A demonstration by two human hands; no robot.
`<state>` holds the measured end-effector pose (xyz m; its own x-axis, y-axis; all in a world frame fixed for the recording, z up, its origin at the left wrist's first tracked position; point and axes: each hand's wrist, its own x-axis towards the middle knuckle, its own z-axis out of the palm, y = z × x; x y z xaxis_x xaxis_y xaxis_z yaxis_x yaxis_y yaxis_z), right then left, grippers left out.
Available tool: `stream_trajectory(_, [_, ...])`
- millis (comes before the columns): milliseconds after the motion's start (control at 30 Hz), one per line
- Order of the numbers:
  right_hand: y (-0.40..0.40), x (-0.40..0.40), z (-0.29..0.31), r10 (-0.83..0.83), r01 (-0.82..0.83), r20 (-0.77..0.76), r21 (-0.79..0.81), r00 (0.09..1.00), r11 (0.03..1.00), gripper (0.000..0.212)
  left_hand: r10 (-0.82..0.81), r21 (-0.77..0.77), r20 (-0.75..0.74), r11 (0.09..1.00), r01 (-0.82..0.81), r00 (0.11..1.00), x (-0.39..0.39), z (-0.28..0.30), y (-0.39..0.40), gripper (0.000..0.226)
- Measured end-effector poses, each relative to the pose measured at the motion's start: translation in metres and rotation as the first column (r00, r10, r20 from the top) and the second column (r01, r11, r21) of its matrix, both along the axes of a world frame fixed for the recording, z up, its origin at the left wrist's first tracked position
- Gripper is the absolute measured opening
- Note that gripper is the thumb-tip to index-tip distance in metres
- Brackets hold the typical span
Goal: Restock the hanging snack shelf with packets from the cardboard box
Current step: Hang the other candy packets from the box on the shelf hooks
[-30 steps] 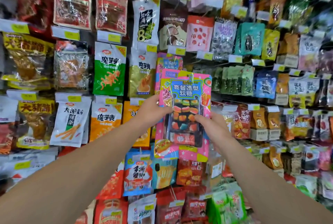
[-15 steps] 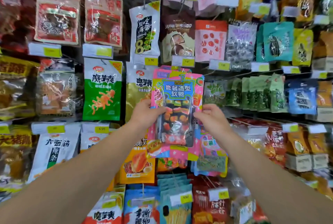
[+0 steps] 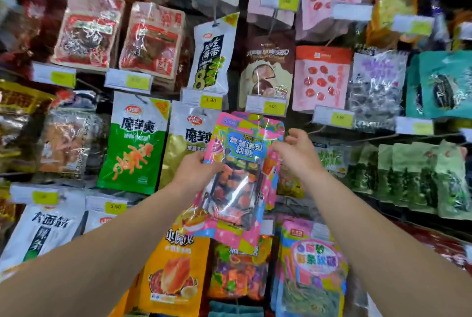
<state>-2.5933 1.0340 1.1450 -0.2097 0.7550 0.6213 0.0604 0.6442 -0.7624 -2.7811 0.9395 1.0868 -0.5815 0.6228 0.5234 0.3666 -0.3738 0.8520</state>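
Hanging tilted against the middle of the snack shelf [image 3: 383, 138], the glossy pink packet [image 3: 237, 178] had a blue label panel with Chinese characters, yellow and green patches, and a clear window showing orange and red sweets on a dark tray. Its top reached up beneath a white price tag with a yellow sticker [image 3: 265, 106]; its lower corner overlapped an orange packet printed with a chicken picture [image 3: 171, 268]. The left hand [image 3: 196, 172] gripped the packet's left edge, thumb over the front. The right hand [image 3: 296, 148] was at the upper right edge with fingers loosely spread and relaxed, fingertips touching the plastic, not grasping. Just left hung a green and white packet with an orange squid drawing [image 3: 132, 148]; right of the hands, a row of pale green pouches [image 3: 413, 176].
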Motion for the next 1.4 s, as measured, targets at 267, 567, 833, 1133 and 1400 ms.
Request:
stream_trajectory(267, [0.015,-0.001,0.036,0.094,-0.094,0.008,0.108,0.996,0.990,0.090,0.051,0.004,-0.032,0.999,-0.050,0.998,0.006,0.012,0.028,0.011])
stream_trajectory(567, [0.015,-0.001,0.061,0.175,-0.122,-0.227,0.228,0.958,0.966,0.046,-0.008,0.117,0.042,0.993,0.003,0.999,0.016,0.028,0.039,0.007])
stream_trajectory(833, [0.018,0.001,0.062,0.217,-0.155,-0.225,0.265,0.950,0.952,0.049,0.013,0.088,0.034,0.996,-0.016,0.999,0.026,0.040,0.054,0.019])
stream_trajectory(1133, [0.028,0.005,0.022,0.135,-0.106,-0.092,0.272,0.987,0.956,0.040,0.033,0.011,0.083,0.999,-0.034,0.996,0.013,0.030,0.075,0.019])
stream_trajectory(1400, [0.060,0.002,-0.048,0.075,-0.103,0.228,0.113,0.971,0.988,0.091,0.121,0.004,-0.060,0.993,-0.121,0.991,0.016,0.022,0.080,0.023])
